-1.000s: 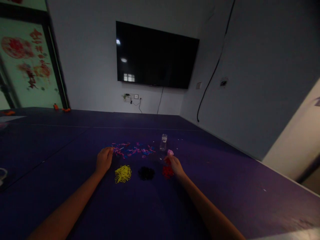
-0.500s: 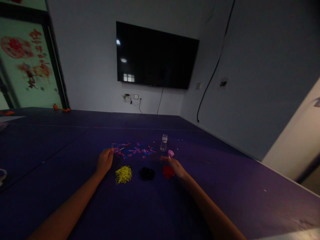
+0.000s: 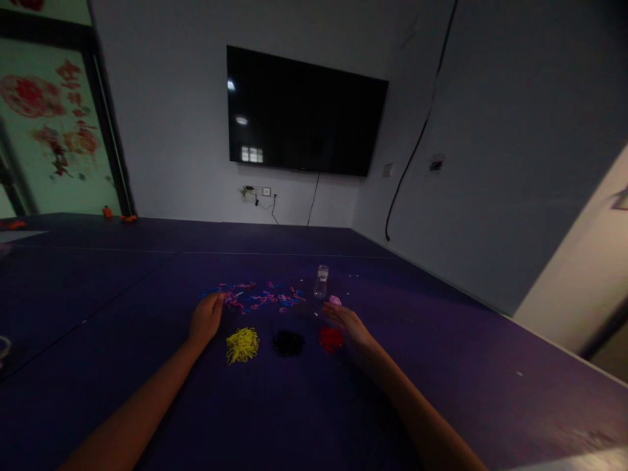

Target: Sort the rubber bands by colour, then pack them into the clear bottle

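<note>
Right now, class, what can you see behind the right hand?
Behind the right hand, the top of a pink item shows; the hand hides its lower part. The bottle stands farther back. Whatever else the hand covers cannot be seen.

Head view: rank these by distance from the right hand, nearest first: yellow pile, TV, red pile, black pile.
From the right hand:
1. Red pile: right end of the row, just by the hand.
2. Black pile: middle of the row.
3. Yellow pile: left end of the row.
4. TV: up on the far wall.
</note>
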